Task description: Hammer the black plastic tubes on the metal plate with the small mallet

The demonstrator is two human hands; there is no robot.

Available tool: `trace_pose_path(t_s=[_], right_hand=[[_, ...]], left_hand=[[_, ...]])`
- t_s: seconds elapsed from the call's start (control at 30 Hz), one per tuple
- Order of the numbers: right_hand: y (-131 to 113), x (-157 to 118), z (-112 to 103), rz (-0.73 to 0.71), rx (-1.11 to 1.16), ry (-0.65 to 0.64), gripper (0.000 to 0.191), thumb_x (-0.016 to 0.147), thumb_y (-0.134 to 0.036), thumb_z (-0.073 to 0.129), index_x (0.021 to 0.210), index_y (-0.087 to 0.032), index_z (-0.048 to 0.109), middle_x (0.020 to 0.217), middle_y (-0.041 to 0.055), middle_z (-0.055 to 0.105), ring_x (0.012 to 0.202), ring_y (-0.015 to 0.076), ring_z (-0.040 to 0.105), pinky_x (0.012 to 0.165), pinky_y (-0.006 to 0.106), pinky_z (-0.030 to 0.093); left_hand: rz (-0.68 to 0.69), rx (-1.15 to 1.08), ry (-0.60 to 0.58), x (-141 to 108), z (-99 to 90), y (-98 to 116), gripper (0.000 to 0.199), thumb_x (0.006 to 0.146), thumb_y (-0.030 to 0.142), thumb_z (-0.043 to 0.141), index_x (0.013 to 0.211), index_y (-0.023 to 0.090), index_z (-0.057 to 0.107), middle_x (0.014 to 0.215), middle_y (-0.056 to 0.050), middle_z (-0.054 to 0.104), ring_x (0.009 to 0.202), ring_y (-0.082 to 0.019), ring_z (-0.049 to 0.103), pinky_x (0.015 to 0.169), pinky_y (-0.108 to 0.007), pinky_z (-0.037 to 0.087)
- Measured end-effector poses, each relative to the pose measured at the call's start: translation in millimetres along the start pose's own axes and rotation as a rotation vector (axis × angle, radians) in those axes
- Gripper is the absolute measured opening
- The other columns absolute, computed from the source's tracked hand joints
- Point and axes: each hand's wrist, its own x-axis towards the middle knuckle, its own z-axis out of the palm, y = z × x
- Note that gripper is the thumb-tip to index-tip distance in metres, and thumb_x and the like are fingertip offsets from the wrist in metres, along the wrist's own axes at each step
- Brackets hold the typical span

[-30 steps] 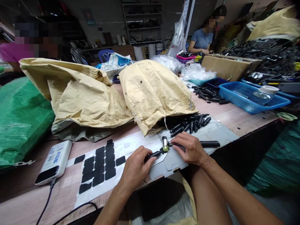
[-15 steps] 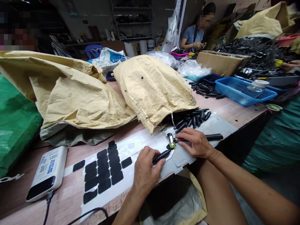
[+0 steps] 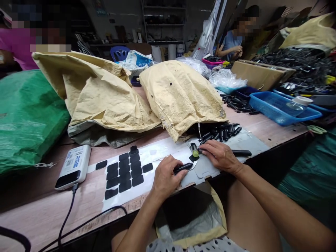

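Near the table's front edge, my left hand (image 3: 168, 174) is closed around a slim black cylindrical part (image 3: 183, 168). To its right, my right hand (image 3: 219, 155) grips a hammer by the handle near the head; the hammer head (image 3: 194, 149) has a yellow-green face that points down at a small black piece (image 3: 194, 158) on the grey board. The hammer's black handle (image 3: 241, 153) sticks out beyond my right hand. Behind the hands lies a pile of black cylindrical parts (image 3: 222, 133). Rows of black rounded squares (image 3: 124, 171) are on a white sheet at the left.
Tan sacks (image 3: 183, 94) stand behind the work spot. A white power bank (image 3: 75, 164) with a cable sits at left, beside a green bag (image 3: 28, 115). A blue basket (image 3: 283, 108) is at right. An open sack (image 3: 194, 217) hangs below the edge. A person (image 3: 231, 42) sits behind.
The view has shifted left, so the table things appear further right. The hammer head and the black part in my left hand are slightly further apart. Both hands keep their holds.
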Motion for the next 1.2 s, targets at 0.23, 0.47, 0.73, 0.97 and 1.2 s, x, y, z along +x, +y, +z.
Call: trace_pose_path(t_s=[0.23,0.47,0.73,0.97,1.2], right_hand=[[-53.6,-5.3,-26.0,0.086,0.179,0.092,0.037,0.097,-0.014,0.054,0.132,-0.024,0.059,0.108,0.0067,0.068,0.098,0.0190,0.066,0.085,0.031,0.053],[-85.7,-2.5,-23.3,0.055,0.299,0.156,0.044,0.094,-0.009,0.056,0.135,-0.026,0.057,0.107,0.0063,0.069,0.097,0.0187,0.066,0.084,0.031,0.055],[-86.3,-9.4,-22.4,0.105,0.235,0.127,0.040,0.095,-0.010,0.055,0.131,-0.026,0.060,0.103,0.0060,0.069,0.093,0.0188,0.067,0.081,0.031,0.055],[-82.0,-14.8,-22.7,0.154,0.210,0.073,0.037,0.096,-0.011,0.053,0.128,-0.027,0.061,0.102,0.0048,0.069,0.092,0.0177,0.067,0.082,0.030,0.054],[-44.9,-19.1,-25.5,0.172,0.193,0.134,0.031,0.096,-0.016,0.056,0.124,-0.026,0.065,0.103,0.0048,0.070,0.095,0.0184,0.067,0.084,0.031,0.054]], left_hand=[[-0.023,-0.044,0.014,-0.5,-0.2,-1.2,0.018,0.079,0.016,0.075,0.097,0.021,0.077,0.083,-0.002,0.063,0.084,-0.018,0.058,0.076,-0.029,0.043],[-0.026,-0.080,0.001,0.4,-2.7,0.9,0.021,0.078,0.012,0.074,0.095,0.023,0.080,0.080,-0.001,0.061,0.084,-0.018,0.057,0.075,-0.028,0.042],[-0.029,-0.090,-0.011,0.5,-3.9,0.7,0.022,0.078,0.013,0.072,0.095,0.024,0.081,0.079,-0.001,0.060,0.082,-0.018,0.057,0.074,-0.028,0.042],[-0.039,-0.096,-0.013,1.4,-3.6,0.2,0.020,0.079,0.016,0.071,0.094,0.025,0.081,0.079,-0.002,0.061,0.082,-0.018,0.057,0.073,-0.029,0.042],[-0.064,-0.082,-0.001,2.0,-3.8,2.4,0.018,0.077,0.015,0.071,0.091,0.022,0.079,0.080,-0.002,0.061,0.085,-0.019,0.058,0.075,-0.030,0.043]])
